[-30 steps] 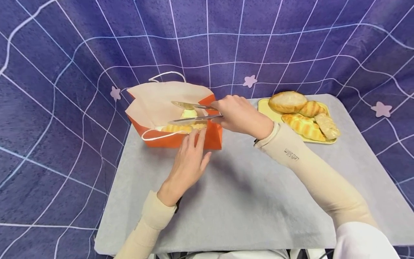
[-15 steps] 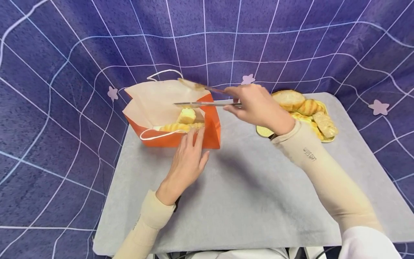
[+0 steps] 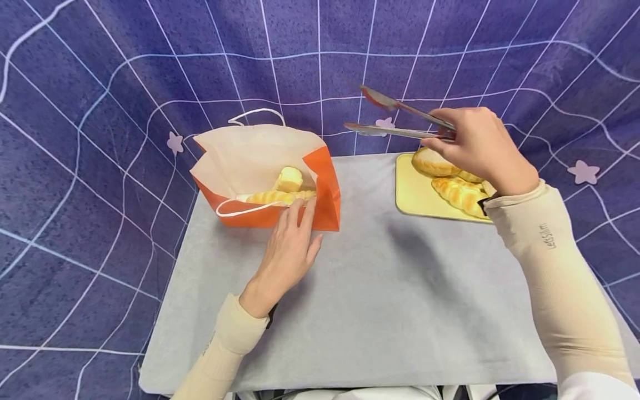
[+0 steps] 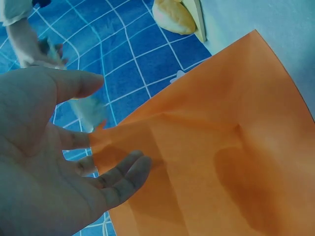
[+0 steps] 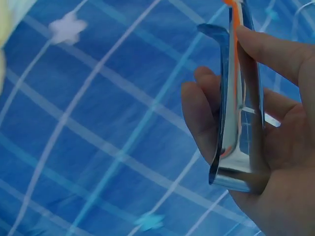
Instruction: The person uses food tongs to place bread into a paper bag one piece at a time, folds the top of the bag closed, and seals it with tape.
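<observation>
Metal tongs (image 3: 400, 132) are held in my right hand (image 3: 485, 147), raised above the table at the right, their two arms spread with nothing between the tips. In the right wrist view the thumb and fingers close around the tongs (image 5: 241, 128) near their bent end. My left hand (image 3: 290, 250) rests its fairly straight fingers on the front rim of an orange paper bag (image 3: 327, 189). Inside the bag lie a long ridged bread (image 3: 272, 198) and a round-ended pale bread (image 3: 290, 179). The left wrist view shows the fingers of that hand (image 4: 64, 147) against the bag's orange wall (image 4: 211, 147).
Right of the bag, a yellow tray (image 3: 412, 191) bears a round loaf (image 3: 432, 162), a ridged bread (image 3: 460, 194) and more bread partly hidden behind my right hand and wrist. White cord handles (image 3: 245, 213) stick out from the bag. A patterned blue curtain (image 3: 320, 72) hangs behind the grey table (image 3: 350, 322).
My right hand has swung the tongs from inside the bag up and to the right, toward the tray. The pale bread stays in the bag. My left hand has barely moved.
</observation>
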The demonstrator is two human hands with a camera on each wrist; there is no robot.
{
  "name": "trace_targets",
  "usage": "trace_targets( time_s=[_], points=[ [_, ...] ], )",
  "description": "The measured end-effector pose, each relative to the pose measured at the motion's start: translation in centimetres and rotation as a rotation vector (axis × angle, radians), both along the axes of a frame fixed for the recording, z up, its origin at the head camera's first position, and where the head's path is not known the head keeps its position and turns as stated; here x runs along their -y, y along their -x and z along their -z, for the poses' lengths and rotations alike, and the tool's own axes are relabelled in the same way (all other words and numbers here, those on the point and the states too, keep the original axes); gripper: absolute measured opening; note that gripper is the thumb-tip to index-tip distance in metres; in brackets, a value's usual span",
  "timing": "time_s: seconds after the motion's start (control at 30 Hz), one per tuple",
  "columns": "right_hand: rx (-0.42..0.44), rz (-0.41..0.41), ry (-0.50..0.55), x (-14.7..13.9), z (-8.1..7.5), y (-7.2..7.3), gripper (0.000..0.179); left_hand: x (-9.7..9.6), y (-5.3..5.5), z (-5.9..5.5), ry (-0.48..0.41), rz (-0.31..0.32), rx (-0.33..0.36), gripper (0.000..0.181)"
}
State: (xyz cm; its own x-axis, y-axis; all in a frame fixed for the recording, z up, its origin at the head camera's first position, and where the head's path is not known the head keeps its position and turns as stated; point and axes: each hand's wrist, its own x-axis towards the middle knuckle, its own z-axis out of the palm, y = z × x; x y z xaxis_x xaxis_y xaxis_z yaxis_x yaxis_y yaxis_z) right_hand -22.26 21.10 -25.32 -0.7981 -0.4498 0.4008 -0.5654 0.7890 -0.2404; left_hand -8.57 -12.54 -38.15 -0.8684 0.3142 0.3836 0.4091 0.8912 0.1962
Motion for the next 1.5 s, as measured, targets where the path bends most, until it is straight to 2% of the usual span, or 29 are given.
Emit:
trace_targets(
  time_s=[0.27, 0.43, 0.63, 0.9, 1.03, 1.27, 1.5],
  points=[
    [0.093, 0.125, -0.074, -6.4, 4.4, 2.4, 0.025, 0.1, -0.1, 0.1, 0.009, -0.004, 0.0, 0.078],
    [0.13, 0.177, -0.09, -9.2, 6.5, 2.8, 0.022, 0.1, -0.2, 0.1, 0.008, -0.004, 0.014, 0.078],
    [0.166, 0.247, -0.125, -11.2, 8.2, 3.4, 0.023, 0.1, -0.2, 0.1, -0.001, -0.013, 0.022, 0.079],
    [0.226, 0.287, -0.197, -13.2, 9.6, 4.0, 0.048, 0.1, -0.3, 0.2, 0.002, -0.017, 0.015, 0.081],
    [0.23, 0.301, -0.219, -13.5, 9.9, 4.3, 0.052, 0.1, -0.3, 0.2, 0.001, -0.017, 0.012, 0.082],
    [0.211, 0.3, -0.257, -13.7, 10.3, 4.9, 0.039, 0.1, -0.3, 0.1, 0.006, -0.024, 0.034, 0.08],
    [0.144, 0.282, -0.266, -13.1, 11.0, 5.7, 0.014, 0.2, -0.3, 0.1, 0.014, -0.026, 0.045, 0.08]
  ],
)
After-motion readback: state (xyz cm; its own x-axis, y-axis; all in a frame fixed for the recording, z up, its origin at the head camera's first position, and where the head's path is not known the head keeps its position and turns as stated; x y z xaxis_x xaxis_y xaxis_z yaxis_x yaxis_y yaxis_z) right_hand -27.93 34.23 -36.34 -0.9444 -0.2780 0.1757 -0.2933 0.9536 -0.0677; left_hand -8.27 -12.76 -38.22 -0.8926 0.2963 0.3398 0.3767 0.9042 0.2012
